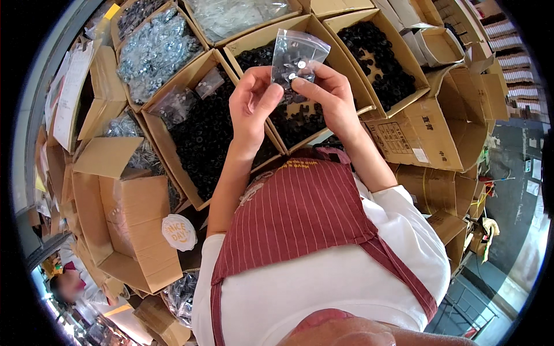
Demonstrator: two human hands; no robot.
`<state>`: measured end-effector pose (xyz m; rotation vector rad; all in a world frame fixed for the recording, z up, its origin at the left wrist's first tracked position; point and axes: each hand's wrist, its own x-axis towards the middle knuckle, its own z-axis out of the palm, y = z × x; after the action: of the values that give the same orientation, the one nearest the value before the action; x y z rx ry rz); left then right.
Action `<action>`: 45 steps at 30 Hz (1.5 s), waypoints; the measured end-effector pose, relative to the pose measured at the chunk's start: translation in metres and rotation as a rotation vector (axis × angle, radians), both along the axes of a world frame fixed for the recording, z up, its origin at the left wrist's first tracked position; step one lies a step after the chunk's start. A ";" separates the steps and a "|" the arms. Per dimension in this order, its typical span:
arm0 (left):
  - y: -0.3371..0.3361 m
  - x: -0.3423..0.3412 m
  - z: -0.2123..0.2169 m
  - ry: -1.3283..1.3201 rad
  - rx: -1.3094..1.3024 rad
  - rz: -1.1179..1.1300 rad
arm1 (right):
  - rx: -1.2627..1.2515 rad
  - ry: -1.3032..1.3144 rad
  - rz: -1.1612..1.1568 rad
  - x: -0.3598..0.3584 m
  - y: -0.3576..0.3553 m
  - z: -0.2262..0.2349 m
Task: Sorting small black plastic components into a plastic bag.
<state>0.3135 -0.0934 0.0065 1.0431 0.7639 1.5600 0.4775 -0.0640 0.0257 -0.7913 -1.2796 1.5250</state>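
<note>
Fingers of both hands pinch 1 small clear bag [295, 55], held up above the cardboard boxes [202, 132] of black parts. Left hand [251, 106] grips its lower left edge, right hand [329, 98] its lower right; small black pieces sit inside.

Small parts inside clear bag [295, 56] too small to identify, lower bag edge hidden behind fingers [314, 89]

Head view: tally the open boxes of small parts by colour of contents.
Black parts: 3 boxes
Silver parts: 1 box
Clear bags: 1 box
Total: 5
Both hands, left and right, hold a small clear bag.
</note>
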 end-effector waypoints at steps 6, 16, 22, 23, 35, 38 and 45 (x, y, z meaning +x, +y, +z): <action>-0.002 -0.002 0.000 0.053 -0.013 0.041 | -0.041 -0.029 0.038 0.003 -0.001 -0.003; -0.001 0.000 -0.009 0.291 0.119 0.121 | 0.051 -0.119 -0.033 0.002 -0.001 0.001; -0.001 -0.002 -0.001 0.236 0.055 0.113 | 0.062 -0.109 0.004 0.004 0.001 -0.006; -0.001 -0.002 -0.001 0.237 0.056 0.115 | 0.099 -0.134 0.020 0.005 0.002 -0.009; 0.002 0.000 -0.005 0.228 0.067 0.129 | 0.097 -0.179 0.057 0.005 0.005 -0.015; 0.004 0.003 -0.001 0.260 0.076 0.147 | 0.132 -0.257 0.070 0.007 0.008 -0.014; 0.008 -0.003 -0.016 0.393 0.117 0.130 | 0.473 -0.499 0.115 0.017 0.020 -0.006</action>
<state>0.3106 -0.0850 -0.0092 1.4356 1.0333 1.5412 0.4941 -0.0442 0.0200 -0.8164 -1.9908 1.0643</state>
